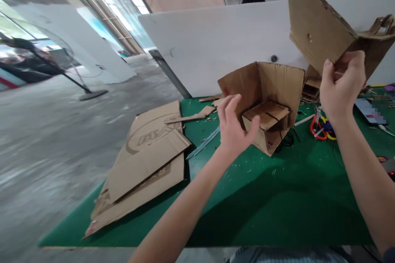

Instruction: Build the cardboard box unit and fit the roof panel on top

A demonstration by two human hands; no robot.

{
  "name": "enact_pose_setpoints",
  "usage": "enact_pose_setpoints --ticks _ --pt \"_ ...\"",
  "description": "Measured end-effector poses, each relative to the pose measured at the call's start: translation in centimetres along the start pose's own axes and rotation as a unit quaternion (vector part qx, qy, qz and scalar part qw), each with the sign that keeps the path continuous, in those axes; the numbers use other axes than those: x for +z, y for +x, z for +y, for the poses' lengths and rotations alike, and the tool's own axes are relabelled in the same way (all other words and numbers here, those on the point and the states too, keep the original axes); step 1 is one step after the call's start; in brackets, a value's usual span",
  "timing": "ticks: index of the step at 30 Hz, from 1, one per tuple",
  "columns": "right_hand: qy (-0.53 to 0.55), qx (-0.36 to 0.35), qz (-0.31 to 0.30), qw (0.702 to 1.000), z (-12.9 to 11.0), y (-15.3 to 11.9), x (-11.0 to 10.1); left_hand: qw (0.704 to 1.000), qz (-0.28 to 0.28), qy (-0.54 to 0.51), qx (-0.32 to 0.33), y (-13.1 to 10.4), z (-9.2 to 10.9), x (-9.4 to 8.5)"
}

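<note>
My right hand (pixel 344 80) pinches the lower edge of a folded cardboard piece (pixel 321 24), raised above the table at the upper right. A small hole shows in that piece. My left hand (pixel 233 125) is spread, thumb and fingers apart, with nothing in it. Just behind it stands a cardboard structure (pixel 280 86) with two upright walls and a small open box (pixel 267 115) at its base. Whether my left fingers touch the structure is hard to tell.
Flat cardboard sheets (pixel 148 164) lie on the left of the green table (pixel 277 205). Scissors with red handles (pixel 317 129) and a phone (pixel 370 111) are at the right. A white panel (pixel 210 49) rises behind. Cardboard scraps lie near the sheets.
</note>
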State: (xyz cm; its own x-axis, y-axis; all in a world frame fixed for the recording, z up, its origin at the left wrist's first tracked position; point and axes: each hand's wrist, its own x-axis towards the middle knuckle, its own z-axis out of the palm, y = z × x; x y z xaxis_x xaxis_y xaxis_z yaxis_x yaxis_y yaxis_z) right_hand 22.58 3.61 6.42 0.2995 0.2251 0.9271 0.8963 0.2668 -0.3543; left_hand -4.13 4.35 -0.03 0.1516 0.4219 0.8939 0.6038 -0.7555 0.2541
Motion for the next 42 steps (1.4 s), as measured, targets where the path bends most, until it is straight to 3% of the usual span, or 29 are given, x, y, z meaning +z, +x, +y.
enact_pose_setpoints --ticks 6,10,14,20,28,33,42 --pt "0.047 0.157 -0.144 0.976 1.4 -3.2 4.1 0.981 -0.155 -0.034 -0.110 -3.6 -1.0 1.4" --pt "0.079 0.167 -0.179 0.966 1.1 -4.0 4.8 0.965 -0.230 -0.063 -0.111 -4.0 -1.7 1.3" --pt "0.053 0.137 -0.181 0.972 0.5 -3.5 3.6 0.972 -0.189 -0.045 -0.130 -3.9 -2.1 1.3" --pt "-0.013 0.084 -0.169 0.982 -0.7 -3.2 2.0 0.982 -0.147 -0.056 -0.102 -3.6 -2.9 1.4" --pt "-0.030 0.065 -0.159 0.985 -0.7 -3.7 2.4 0.990 -0.084 -0.050 -0.101 -3.2 -2.0 0.6" --pt "-0.040 0.062 -0.181 0.981 -1.0 -3.7 2.1 0.992 -0.070 -0.056 -0.092 -2.5 -1.7 0.7" --pt "-0.001 0.073 -0.188 0.979 -1.3 -3.8 2.1 0.985 -0.086 -0.056 -0.135 -3.0 -2.2 0.7"
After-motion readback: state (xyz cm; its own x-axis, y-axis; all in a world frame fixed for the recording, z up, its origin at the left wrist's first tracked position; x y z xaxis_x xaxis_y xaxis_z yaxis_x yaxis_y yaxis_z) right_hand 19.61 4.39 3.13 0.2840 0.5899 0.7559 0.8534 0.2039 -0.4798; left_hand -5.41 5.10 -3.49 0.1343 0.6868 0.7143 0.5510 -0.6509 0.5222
